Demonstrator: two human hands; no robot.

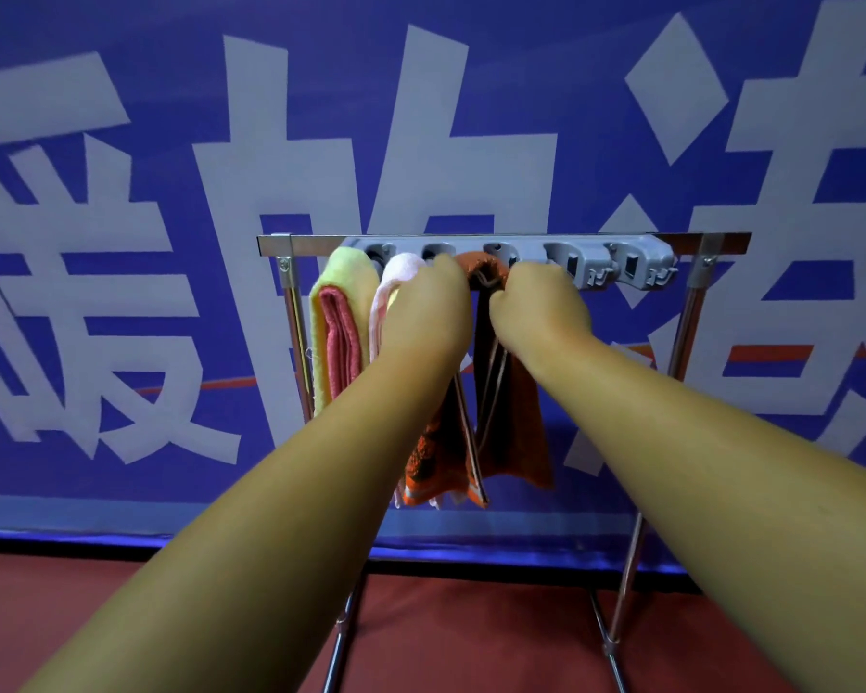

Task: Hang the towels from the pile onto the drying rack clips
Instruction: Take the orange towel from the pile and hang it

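We are clipping up the third, orange towel (518, 427), left hand (426, 312) and right hand (538, 307) both gripping it, with two towels (343, 317) hanging and two clips (636, 265) free.

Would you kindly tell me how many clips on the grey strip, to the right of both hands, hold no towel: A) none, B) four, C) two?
C: beyond the right hand, which grips the orange towel, the fourth clip and fifth clip of the grey strip hold nothing.
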